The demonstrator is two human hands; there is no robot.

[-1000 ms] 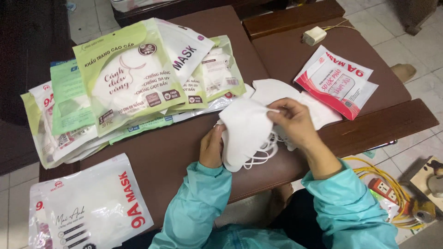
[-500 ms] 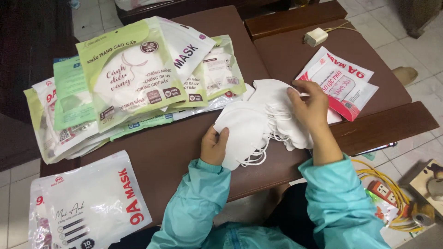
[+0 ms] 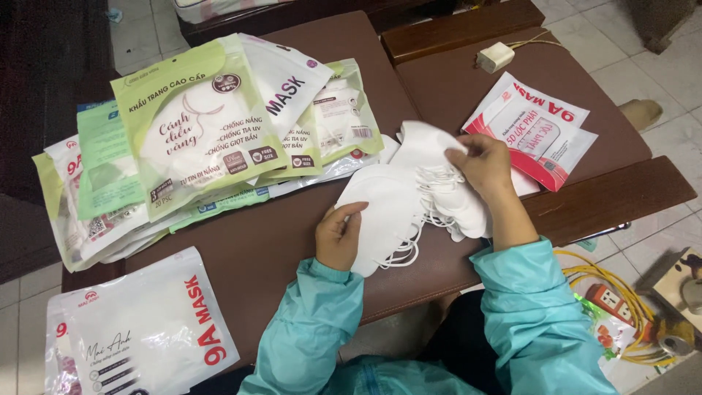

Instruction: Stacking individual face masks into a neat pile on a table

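A stack of white folded face masks [image 3: 409,197] with white ear loops lies fanned out on the brown table [image 3: 292,234]. My left hand [image 3: 338,235] grips the near-left end of the stack, thumb on top. My right hand [image 3: 484,167] pinches the edge of a mask at the far right of the fan, lifting it a little. Both arms wear teal sleeves. A red and white mask packet [image 3: 532,130] lies just beyond my right hand.
A pile of green and white mask packets [image 3: 197,139] covers the table's left half. Another white packet [image 3: 139,333] hangs off the near-left corner. A small white adapter [image 3: 496,56] sits at the far edge. Yellow cable and a power strip [image 3: 613,303] lie on the floor at right.
My right hand has moved right and away, spreading the masks from a tight stack into a fan. My left hand stays on the stack's near end.
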